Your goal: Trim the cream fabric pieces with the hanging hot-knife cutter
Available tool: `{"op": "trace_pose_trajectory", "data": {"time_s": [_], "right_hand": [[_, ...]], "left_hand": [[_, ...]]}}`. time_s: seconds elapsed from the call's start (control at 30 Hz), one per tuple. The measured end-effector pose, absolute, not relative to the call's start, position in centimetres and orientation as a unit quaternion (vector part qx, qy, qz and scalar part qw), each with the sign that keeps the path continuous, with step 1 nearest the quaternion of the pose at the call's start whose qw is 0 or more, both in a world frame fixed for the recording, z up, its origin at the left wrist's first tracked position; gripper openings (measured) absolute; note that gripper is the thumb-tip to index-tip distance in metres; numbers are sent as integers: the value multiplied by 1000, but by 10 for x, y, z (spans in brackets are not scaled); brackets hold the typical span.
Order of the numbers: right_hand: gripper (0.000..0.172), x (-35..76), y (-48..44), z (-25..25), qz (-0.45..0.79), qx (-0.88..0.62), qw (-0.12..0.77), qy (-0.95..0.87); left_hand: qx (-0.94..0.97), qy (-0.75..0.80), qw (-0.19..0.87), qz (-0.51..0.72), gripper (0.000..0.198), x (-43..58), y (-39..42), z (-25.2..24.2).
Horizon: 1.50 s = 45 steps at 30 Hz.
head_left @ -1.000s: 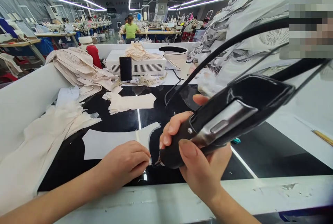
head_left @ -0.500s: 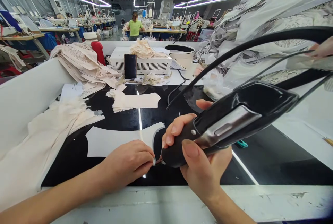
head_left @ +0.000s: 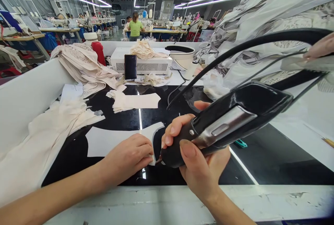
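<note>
A pale, curved fabric piece (head_left: 104, 143) lies on the black tabletop in front of me. My left hand (head_left: 130, 150) is closed over its right end, fingertips pressed together at the lower corner. In my right hand (head_left: 198, 169) is a black corded hand tool (head_left: 235, 113) with a metal lever on its side. My fingers wrap round the tool's rounded front, and my thumb lies near the lever. The tool's thin tip points left and meets the fabric edge close to my left fingertips; whether it touches is too small to tell.
Cream fabric pieces are stacked at left (head_left: 52, 131), with a smaller stack (head_left: 138, 101) farther back. A white vented box (head_left: 146, 65), a phone (head_left: 130, 66) and a round bin (head_left: 182, 56) stand behind. Grey fabric (head_left: 247, 44) is heaped at right. The tool's cable (head_left: 261, 38) arches overhead.
Both hands have shifted slightly left, and the tool has moved left with my right hand. The fabric's right end has turned a little; both holds look the same.
</note>
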State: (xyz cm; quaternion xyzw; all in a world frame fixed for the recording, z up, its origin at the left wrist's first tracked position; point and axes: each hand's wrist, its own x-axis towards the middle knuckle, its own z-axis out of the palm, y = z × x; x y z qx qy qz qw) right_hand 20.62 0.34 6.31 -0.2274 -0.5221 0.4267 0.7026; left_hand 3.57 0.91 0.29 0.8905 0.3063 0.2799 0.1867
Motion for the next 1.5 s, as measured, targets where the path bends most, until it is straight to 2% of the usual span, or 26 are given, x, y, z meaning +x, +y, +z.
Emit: {"op": "trace_pose_trajectory", "data": {"time_s": [0.63, 0.8, 1.0, 1.23, 1.5], "right_hand": [[53, 206, 1, 64, 427, -234, 702, -519], [49, 206, 2, 65, 426, -227, 706, -518], [52, 206, 2, 65, 428, -235, 702, -519], [51, 206, 3, 66, 429, -238, 701, -518], [52, 205, 3, 66, 430, -241, 700, -517]], "left_hand": [[940, 236, 130, 208, 34, 18, 7, 1], [956, 212, 64, 191, 32, 14, 4, -1], [961, 210, 12, 178, 30, 15, 2, -2], [959, 210, -11, 188, 31, 15, 1, -4], [956, 218, 19, 194, 30, 13, 0, -5]]}}
